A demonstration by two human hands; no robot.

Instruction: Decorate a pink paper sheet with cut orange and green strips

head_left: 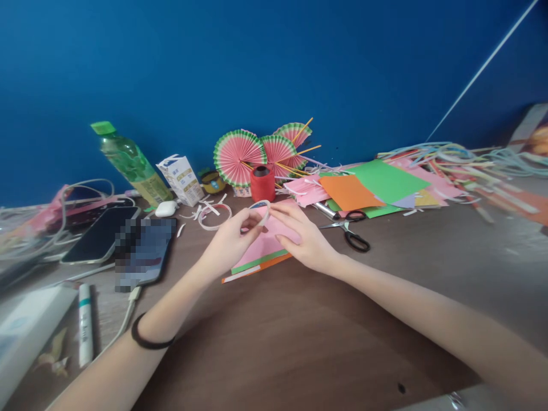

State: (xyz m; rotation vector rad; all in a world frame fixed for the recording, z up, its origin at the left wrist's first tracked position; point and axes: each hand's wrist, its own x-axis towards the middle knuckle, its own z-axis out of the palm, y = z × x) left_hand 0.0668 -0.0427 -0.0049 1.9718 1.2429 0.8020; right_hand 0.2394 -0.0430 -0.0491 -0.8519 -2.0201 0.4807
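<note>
My left hand (233, 241) is closed on a thin white roll of tape (268, 213), held up on its edge between thumb and fingers. My right hand (307, 241) reaches in from the other side, its fingertips against the roll and its thumb held apart below. Beneath both hands lies a stack of coloured paper with a pink sheet (261, 246) on top and green and orange edges showing. A white strip (242, 275) runs along the orange edge. Another tape roll (215, 217) lies flat just left of my hands.
Behind stand a red thread spool (262, 185) and watermelon-patterned paper fans (240, 154). To the right are black-handled scissors (357, 238) and coloured sheets (387, 180). A green bottle (132, 162), a small carton (182, 180), phones (103, 235) and a marker (85, 325) are on the left.
</note>
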